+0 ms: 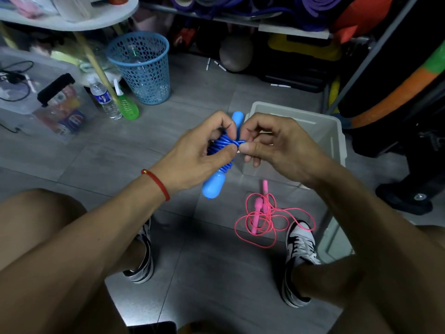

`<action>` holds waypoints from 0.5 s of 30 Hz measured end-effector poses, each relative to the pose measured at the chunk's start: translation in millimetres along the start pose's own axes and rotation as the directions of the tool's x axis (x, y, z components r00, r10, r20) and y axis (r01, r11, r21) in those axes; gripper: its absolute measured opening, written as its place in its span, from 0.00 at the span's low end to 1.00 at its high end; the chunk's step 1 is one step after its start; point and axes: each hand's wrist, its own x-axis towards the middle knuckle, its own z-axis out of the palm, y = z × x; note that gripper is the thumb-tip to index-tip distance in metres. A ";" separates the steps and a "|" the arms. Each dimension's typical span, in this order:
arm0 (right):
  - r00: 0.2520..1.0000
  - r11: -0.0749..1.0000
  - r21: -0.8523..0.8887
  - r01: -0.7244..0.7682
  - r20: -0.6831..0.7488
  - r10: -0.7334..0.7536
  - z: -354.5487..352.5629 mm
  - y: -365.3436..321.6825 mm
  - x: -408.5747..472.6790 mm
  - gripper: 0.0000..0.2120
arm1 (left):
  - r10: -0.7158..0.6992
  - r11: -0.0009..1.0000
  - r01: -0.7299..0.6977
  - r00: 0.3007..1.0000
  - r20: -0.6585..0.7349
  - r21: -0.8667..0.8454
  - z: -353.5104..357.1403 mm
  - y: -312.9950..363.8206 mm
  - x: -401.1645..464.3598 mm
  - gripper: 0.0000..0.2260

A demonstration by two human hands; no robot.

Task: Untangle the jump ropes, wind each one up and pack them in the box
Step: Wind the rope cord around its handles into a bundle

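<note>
At the far left a clear storage bin (36,92) sits on the grey tiled floor (192,273), with a water bottle (104,98) and a green bottle (127,106) just beside it, and a blue mesh wastebasket (142,68) behind them. Toward the middle, the left hand (199,150), a red string bracelet (157,184) on its wrist, grips the blue jump rope (216,186), fingers curled round the wound bundle with the thumb pressed on the coils. The rope is held above the floor, its cord wrapped round the two light-blue handles, which stick out above and below the hands. Touching it from the other side, the right hand (277,145) pinches a short loop of the blue cord between thumb and forefinger, the other fingers curled. Below and to the right, the pink jump rope (262,213) lies loose and tangled on the floor between two black-and-white sneakers, its handles close together. Behind the right hand stands the white box (332,131), open-topped, on the floor.
</note>
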 end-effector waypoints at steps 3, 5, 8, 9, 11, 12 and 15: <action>0.999 0.985 -0.169 0.032 -0.009 -0.034 2.0 4.8 -2.9 0.05 | -0.008 1.000 0.008 0.999 0.042 0.011 -0.1 -0.5 -0.3 0.09; 0.999 0.973 -0.227 0.027 -0.036 -0.036 4.8 7.1 -6.5 0.04 | -0.020 1.000 0.020 0.997 0.069 0.004 -0.7 -0.6 -0.9 0.11; 0.987 0.938 -0.343 0.048 -0.130 -0.098 6.7 7.4 -10.2 0.02 | -0.045 0.999 0.041 0.992 0.120 0.034 1.0 0.5 -1.8 0.15; 0.977 0.907 -0.417 0.059 -0.163 -0.139 5.9 7.4 -11.0 0.02 | -0.061 0.998 0.058 0.989 0.131 0.030 2.2 0.3 -1.5 0.16; 0.962 0.851 -0.521 0.066 -0.194 -0.193 6.2 7.6 -12.3 0.02 | -0.089 0.995 0.084 0.987 0.133 0.046 4.6 -1.6 -0.6 0.18; 0.959 0.840 -0.539 0.058 -0.203 -0.196 6.0 8.5 -13.4 0.02 | -0.097 0.994 0.089 0.987 0.128 0.068 6.3 -2.6 -0.2 0.18; 0.964 0.847 -0.532 0.010 -0.220 -0.150 2.6 12.2 -16.7 0.02 | -0.107 0.988 0.100 0.993 0.057 0.115 12.3 -5.5 -0.2 0.19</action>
